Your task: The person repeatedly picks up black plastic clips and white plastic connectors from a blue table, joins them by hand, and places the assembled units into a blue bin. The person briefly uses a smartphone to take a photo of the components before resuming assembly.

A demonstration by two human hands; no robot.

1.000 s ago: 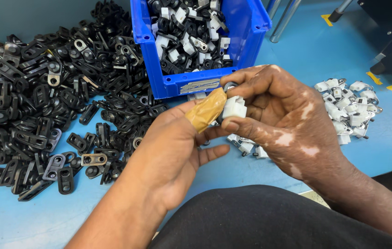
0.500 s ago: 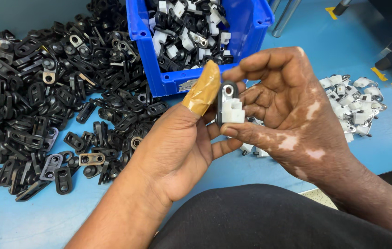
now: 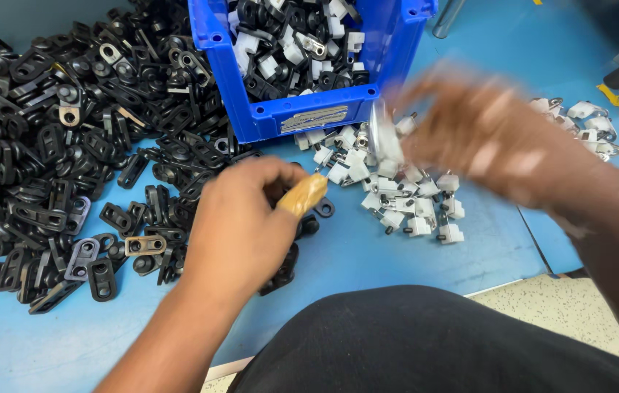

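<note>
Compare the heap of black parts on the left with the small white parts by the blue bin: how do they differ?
The heap of black parts is dark, with flat pieces that have holes; the white parts are pale and blocky, with small pins. The black heap is large and fills the table's left side; the white cluster is small, in front of the blue bin. The left hand rests at the black heap; the blurred right hand is above the white parts. Both lie loose on the blue table.
</note>
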